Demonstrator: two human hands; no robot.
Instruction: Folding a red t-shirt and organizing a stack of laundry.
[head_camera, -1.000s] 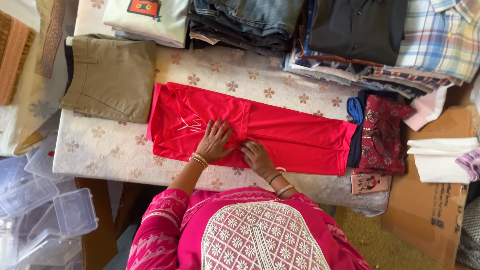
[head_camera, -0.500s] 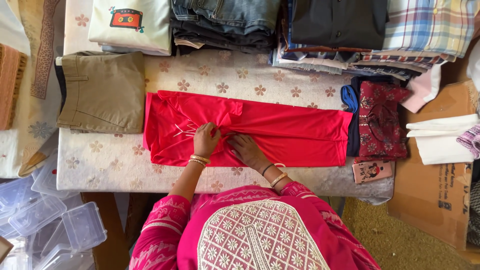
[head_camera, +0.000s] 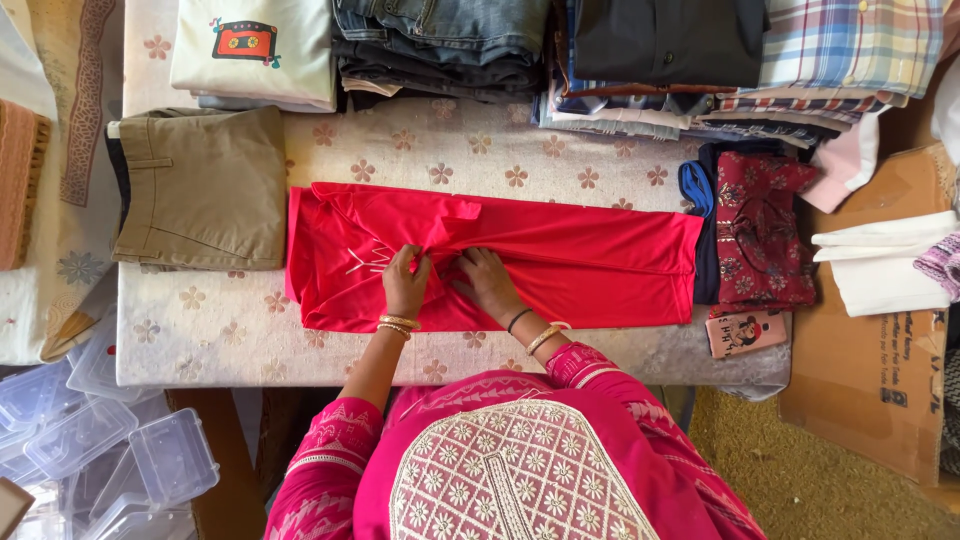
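The bright red knit shirt (head_camera: 560, 255) lies lengthwise on the floral-covered tabletop (head_camera: 440, 150), already narrowed into a long band but not yet folded across, while the left hand (head_camera: 405, 285) and right hand (head_camera: 487, 280) pinch a central crease, fingers closed on cloth.

A table (head_camera: 330, 340) is covered by a pale cloth printed with small flowers. A red garment (head_camera: 590, 260) is laid flat across its middle, and both hands are pressed on it. Folded khaki trousers (head_camera: 200, 190) are placed just beside it on one end. At the other end a dark red patterned garment (head_camera: 765, 230) is set, with a pink phone (head_camera: 745, 332) near the front edge. Along the far edge, stacks are lined up: a cream shirt (head_camera: 255, 50), jeans (head_camera: 440, 45), and checked shirts (head_camera: 850, 50).
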